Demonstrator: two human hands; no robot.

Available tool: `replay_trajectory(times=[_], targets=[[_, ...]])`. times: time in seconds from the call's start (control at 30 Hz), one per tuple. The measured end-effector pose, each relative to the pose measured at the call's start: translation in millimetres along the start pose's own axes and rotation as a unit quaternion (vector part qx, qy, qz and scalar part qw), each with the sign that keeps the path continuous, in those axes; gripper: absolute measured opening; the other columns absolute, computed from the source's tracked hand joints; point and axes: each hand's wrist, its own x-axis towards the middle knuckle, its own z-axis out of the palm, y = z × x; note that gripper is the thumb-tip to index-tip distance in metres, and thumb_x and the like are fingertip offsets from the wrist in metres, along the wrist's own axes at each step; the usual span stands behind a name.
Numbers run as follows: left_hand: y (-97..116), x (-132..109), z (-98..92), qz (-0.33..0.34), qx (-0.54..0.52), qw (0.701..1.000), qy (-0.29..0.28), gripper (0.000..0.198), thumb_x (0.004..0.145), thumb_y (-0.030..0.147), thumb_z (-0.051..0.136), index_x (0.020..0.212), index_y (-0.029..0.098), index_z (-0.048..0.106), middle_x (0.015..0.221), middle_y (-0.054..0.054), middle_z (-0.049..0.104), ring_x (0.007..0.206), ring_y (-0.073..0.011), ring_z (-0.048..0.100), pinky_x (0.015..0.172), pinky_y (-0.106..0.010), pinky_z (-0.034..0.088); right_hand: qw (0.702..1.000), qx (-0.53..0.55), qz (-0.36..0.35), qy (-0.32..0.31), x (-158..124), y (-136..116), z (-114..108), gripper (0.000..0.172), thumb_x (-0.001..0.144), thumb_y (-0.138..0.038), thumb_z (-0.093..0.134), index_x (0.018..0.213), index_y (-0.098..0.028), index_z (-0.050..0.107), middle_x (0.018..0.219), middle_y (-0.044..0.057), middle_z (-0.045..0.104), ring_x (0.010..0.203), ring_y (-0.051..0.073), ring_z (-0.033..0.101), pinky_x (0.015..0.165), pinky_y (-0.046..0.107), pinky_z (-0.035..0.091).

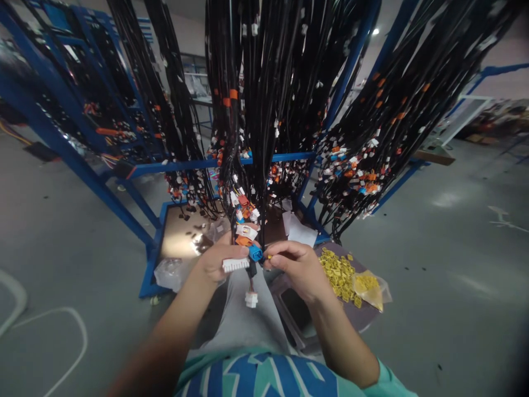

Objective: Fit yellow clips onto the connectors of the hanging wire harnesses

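My left hand (217, 259) is closed around a bunch of wire connectors at the end of a hanging black harness. Among them are a blue connector (255, 253), a long white connector (235, 265) and an orange connector (244, 241). A smaller white connector (251, 299) dangles below on short wires. Just right of the blue connector, my right hand (295, 264) pinches a small yellow clip (269, 257) between thumb and fingertips. Most of that clip is hidden by the fingers.
Thick bundles of black cable (273, 82) hang from a blue metal rack (182, 165) in front. At the right, a pile of yellow clips (336, 275) and a plastic bag (374, 289) lie on a stool. Crumpled plastic (168, 274) sits on the rack's base.
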Motion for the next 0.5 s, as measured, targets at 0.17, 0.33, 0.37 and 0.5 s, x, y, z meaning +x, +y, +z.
replay_trajectory(times=[0.17, 0.33, 0.37, 0.5], targets=[[-0.4, 1.6, -2.2, 0.001, -0.003, 1.000, -0.004, 0.056, 0.052, 0.012, 0.081, 0.103, 0.014, 0.059, 0.066, -0.001, 0.067, 0.056, -0.0124, 0.062, 0.052, -0.018, 0.047, 0.991, -0.097, -0.090, 0.022, -2.4, 1.7, 4.7, 0.011, 0.064, -0.027, 0.077, 0.066, -0.021, 0.069, 0.070, -0.001, 0.069, 0.065, 0.012, 0.062, 0.063, 0.025, 0.050], [-1.8, 2.6, -3.4, 0.002, -0.002, 1.000, 0.004, 0.058, 0.051, 0.011, 0.080, 0.104, 0.014, 0.059, 0.069, -0.002, 0.068, 0.058, -0.0132, 0.063, 0.055, -0.020, 0.048, 0.938, -0.249, -0.237, 0.036, -5.7, 2.2, 11.0, 0.008, 0.076, -0.021, 0.066, 0.069, -0.022, 0.068, 0.073, 0.001, 0.066, 0.072, 0.014, 0.060, 0.067, 0.027, 0.048], [-2.4, 2.6, -3.5, 0.002, -0.002, 1.000, 0.009, 0.060, 0.050, 0.011, 0.080, 0.106, 0.014, 0.059, 0.070, -0.002, 0.068, 0.058, -0.0131, 0.063, 0.055, -0.020, 0.048, 0.928, -0.269, -0.255, 0.036, -5.8, 2.7, 12.4, 0.008, 0.077, -0.021, 0.066, 0.069, -0.022, 0.068, 0.072, 0.001, 0.065, 0.072, 0.014, 0.060, 0.067, 0.027, 0.047], [-4.0, 2.1, -3.0, 0.006, 0.000, 1.000, 0.019, 0.055, 0.051, 0.010, 0.079, 0.103, 0.014, 0.061, 0.065, -0.001, 0.066, 0.055, -0.0126, 0.061, 0.052, -0.020, 0.048, 0.909, -0.306, -0.279, 0.047, -4.9, 5.6, 15.6, 0.009, 0.078, -0.020, 0.065, 0.069, -0.023, 0.068, 0.070, 0.001, 0.063, 0.069, 0.014, 0.058, 0.064, 0.026, 0.046]])
